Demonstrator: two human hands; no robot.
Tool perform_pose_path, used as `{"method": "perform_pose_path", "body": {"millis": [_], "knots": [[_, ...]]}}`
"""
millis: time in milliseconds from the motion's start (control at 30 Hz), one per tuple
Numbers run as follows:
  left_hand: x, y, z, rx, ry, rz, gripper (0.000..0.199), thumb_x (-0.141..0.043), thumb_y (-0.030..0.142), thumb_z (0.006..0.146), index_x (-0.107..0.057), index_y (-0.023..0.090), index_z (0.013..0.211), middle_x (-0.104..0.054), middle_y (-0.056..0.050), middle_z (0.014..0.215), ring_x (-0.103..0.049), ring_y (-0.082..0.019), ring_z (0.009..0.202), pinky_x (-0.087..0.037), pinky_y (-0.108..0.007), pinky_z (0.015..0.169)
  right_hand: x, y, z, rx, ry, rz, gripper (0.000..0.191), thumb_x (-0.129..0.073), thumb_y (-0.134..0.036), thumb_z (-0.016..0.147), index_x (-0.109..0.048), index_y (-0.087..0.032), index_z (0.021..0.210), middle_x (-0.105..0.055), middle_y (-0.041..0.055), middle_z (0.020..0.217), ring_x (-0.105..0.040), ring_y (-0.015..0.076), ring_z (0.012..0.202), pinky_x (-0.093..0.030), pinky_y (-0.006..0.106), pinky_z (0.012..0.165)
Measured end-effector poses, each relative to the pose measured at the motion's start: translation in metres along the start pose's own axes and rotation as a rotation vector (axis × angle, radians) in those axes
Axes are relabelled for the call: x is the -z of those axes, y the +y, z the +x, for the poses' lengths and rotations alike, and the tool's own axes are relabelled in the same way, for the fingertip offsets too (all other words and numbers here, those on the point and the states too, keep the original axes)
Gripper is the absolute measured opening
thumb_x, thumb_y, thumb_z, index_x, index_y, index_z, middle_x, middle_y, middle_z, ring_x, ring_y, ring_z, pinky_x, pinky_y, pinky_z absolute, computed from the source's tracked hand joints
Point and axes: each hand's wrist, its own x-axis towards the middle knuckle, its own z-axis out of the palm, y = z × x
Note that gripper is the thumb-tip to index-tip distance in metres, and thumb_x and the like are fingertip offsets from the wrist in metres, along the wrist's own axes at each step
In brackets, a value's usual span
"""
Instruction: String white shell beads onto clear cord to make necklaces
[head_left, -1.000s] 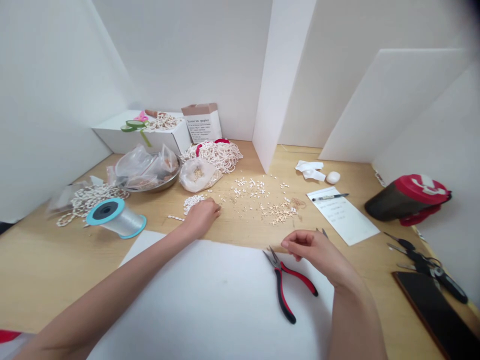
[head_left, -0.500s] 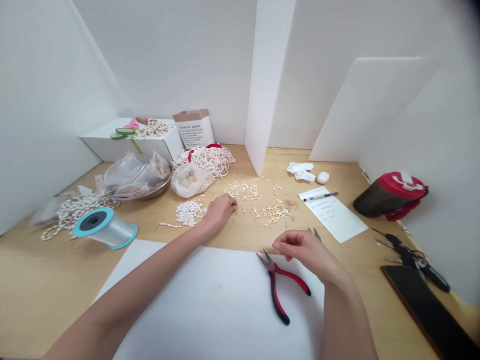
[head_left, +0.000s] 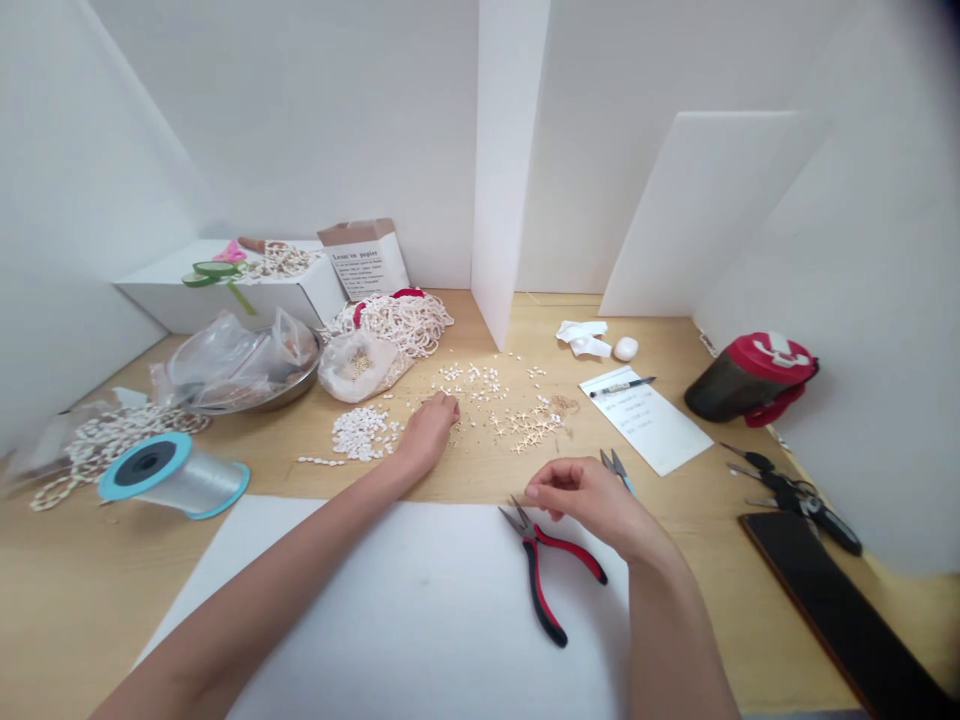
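Note:
My left hand (head_left: 429,432) is closed, its fingertips down on the wood among small scattered beads. What they pinch, if anything, is too small to make out. Left of it lies a heap of white beads (head_left: 364,433); beyond are loose white pieces (head_left: 471,378). Star-shaped beads (head_left: 526,427) lie to its right. My right hand (head_left: 574,492) hovers near the far edge of a white sheet (head_left: 360,610), thumb and index finger pressed together on something I cannot make out. Just left of and below it rest red-and-black pliers (head_left: 543,560), jaws apart. Small snips (head_left: 616,470) are partly hidden behind it.
At left stand a spool of clear line (head_left: 176,475), a metal bowl with plastic bags (head_left: 289,392) and bead strands (head_left: 409,322). A notepad with a pen (head_left: 660,435), a red-lidded bottle (head_left: 742,380), keys (head_left: 806,500) and a dark phone (head_left: 832,610) are at right.
The whole view has shifted, so most things sit further left in the picture. Both hands keep nearly the same poses, and more of the snips shows beside my right hand.

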Motion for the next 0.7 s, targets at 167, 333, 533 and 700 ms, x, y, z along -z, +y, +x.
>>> {"method": "perform_pose_path", "body": {"millis": [167,333,533,700], "knots": [[0.001,-0.004,0.001,-0.019,0.021,-0.007,0.013,-0.044,0.019,0.088,-0.056,0.017,0.085,-0.059,-0.009,0.092,-0.055,-0.023,0.087,-0.04,-0.032,0.074,-0.001,0.004,0.003,0.003,-0.021,0.004,0.015,-0.065,-0.03,0.072,-0.065,-0.015,0.069,-0.058,-0.001,0.059,-0.049,0.0098,0.054,-0.037,0.022,0.053],[0.013,-0.013,0.002,-0.02,0.033,-0.028,0.013,-0.045,0.017,0.086,-0.058,0.017,0.082,-0.06,-0.008,0.09,-0.057,-0.022,0.086,-0.04,-0.03,0.075,-0.002,0.003,0.003,-0.008,-0.019,-0.01,0.014,-0.065,-0.029,0.072,-0.065,-0.015,0.069,-0.059,-0.0011,0.06,-0.049,0.0095,0.054,-0.037,0.021,0.053],[0.019,-0.016,0.0,-0.001,0.026,-0.052,0.014,-0.047,0.019,0.084,-0.06,0.018,0.08,-0.062,-0.007,0.089,-0.058,-0.022,0.087,-0.04,-0.03,0.075,-0.003,-0.001,0.003,-0.024,0.001,-0.03,0.014,-0.065,-0.029,0.072,-0.065,-0.016,0.067,-0.057,-0.0022,0.056,-0.048,0.0093,0.053,-0.037,0.021,0.052],[0.013,-0.014,0.002,0.023,-0.008,-0.09,0.01,-0.053,0.022,0.081,-0.061,0.018,0.075,-0.063,-0.006,0.085,-0.059,-0.022,0.084,-0.04,-0.03,0.074,-0.003,-0.002,0.002,-0.01,0.01,-0.022,0.015,-0.065,-0.031,0.071,-0.066,-0.016,0.067,-0.058,-0.0022,0.056,-0.049,0.01,0.053,-0.038,0.022,0.053]]}}
